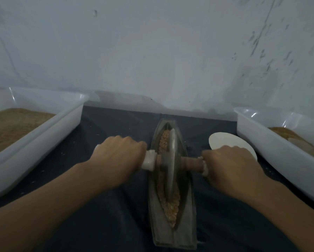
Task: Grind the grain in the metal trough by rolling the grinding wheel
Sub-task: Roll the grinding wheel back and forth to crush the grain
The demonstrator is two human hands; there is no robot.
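We look down at a long, boat-shaped metal trough [172,231] lying lengthwise on a dark cloth [101,224], its far tip pointing toward the pale wall [152,51]. Along its narrow channel lies a band of tan crushed grain [171,210], heaped thickest at the near end and showing again beyond the wheel at the far end. The grinding wheel [170,160], a thin grey disc, stands upright on edge in the channel at about the middle of the trough, with its axle handle [190,163] running crosswise. Our left hand [119,153] has its fingers curled round the left end of the handle, where a white wrapping shows just beside the knuckles; our right hand [230,164] grips the right end in the same way, fingers closed over it. To the left, well apart from the trough, sits a white plastic tub [43,135] holding a level bed of brown ground material [12,126]. To the right is a second white tub [272,151] with a smaller brown heap [287,135] against its inner wall. A white plate [225,140] lies between the trough and that tub, partly hidden behind our right hand; we cannot tell whether it holds anything.
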